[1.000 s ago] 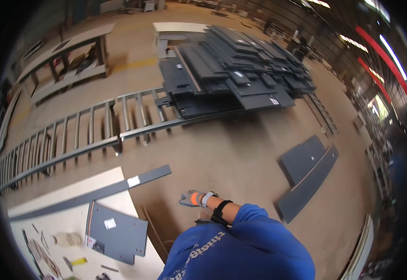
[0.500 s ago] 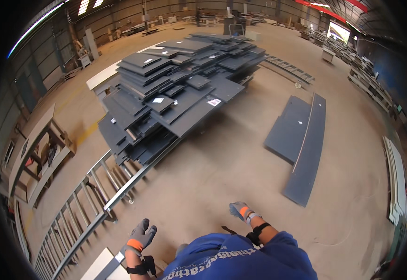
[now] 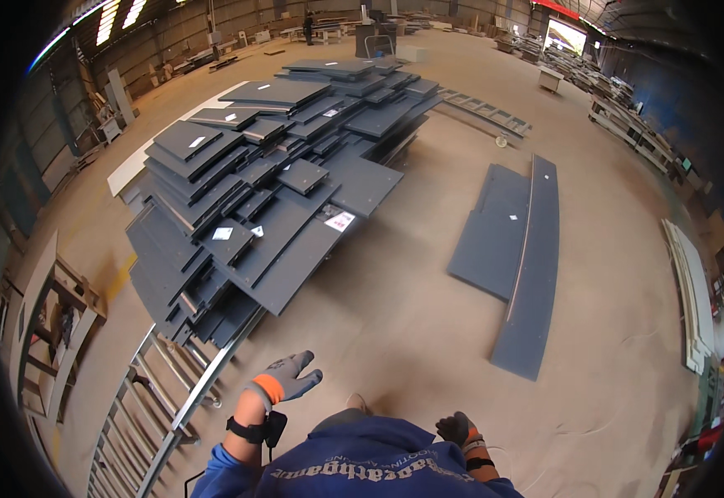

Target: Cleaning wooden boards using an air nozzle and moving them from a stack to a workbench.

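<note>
Seen from above, walking on a dusty concrete floor (image 3: pixel 395 332) in a big workshop. Left hand (image 3: pixel 286 378) gloved in grey with an orange cuff, raised in front of the body, fingers spread wide, holding nothing. Right hand (image 3: pixel 458 428) gloved the same, low beside the blue jacket, fingers curled in loosely; empty as far as can be told, though partly hidden by the sleeve.

Nearest to the left hand: a metal roller rack (image 3: pixel 175 390) lying along the floor, just to its left. Beyond the rack, a big sprawling stack of dark grey panels (image 3: pixel 271 199), many sizes, piled unevenly, some with small white labels. Well apart to the right, 2 more grey panels (image 3: pixel 516 249) lying flat on the floor, 1 broad, 1 long and narrow, edges touching. Pale boards (image 3: pixel 694 290) stacked at the far right.

Panels judged stiff, flat and heavy for their size, with smooth faces likely to slip in gloves and with thin, hard edges. Best taken at 2 opposite long edges, both hands, with the top loose pieces lifted first; long ones probably prone to flex or swing if held at 1 end only.
</note>
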Demonstrator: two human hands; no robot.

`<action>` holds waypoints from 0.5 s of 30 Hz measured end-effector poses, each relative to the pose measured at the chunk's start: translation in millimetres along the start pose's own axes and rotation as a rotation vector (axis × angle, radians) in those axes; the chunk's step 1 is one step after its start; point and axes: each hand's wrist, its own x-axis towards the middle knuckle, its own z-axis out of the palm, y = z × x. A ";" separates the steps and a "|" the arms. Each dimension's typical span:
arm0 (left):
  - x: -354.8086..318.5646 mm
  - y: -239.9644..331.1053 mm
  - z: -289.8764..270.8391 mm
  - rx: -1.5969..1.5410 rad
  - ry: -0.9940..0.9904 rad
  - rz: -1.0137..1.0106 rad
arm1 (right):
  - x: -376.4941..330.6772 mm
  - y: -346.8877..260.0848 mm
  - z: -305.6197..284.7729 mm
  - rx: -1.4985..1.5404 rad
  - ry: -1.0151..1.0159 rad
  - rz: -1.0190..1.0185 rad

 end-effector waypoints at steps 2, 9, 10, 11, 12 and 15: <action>44.5 7.9 -20.1 0.012 -0.035 0.044 | 16.0 -14.4 -50.9 -0.856 0.012 -0.289; 203.1 33.9 -62.5 0.085 -0.162 0.186 | 23.0 -62.4 -65.9 -1.521 0.682 -0.153; 224.6 33.9 -62.7 0.092 -0.177 0.210 | 27.4 -77.7 -34.2 -1.457 0.729 -0.109; 247.6 38.6 -66.6 0.103 -0.196 0.241 | 31.1 -93.8 -10.5 -1.431 0.746 -0.104; 268.2 46.5 -72.8 0.116 -0.216 0.221 | 34.6 -108.6 9.9 -1.408 0.762 -0.093; 325.0 53.5 -86.9 0.096 -0.180 0.172 | 60.0 -166.3 53.1 -1.419 0.778 -0.104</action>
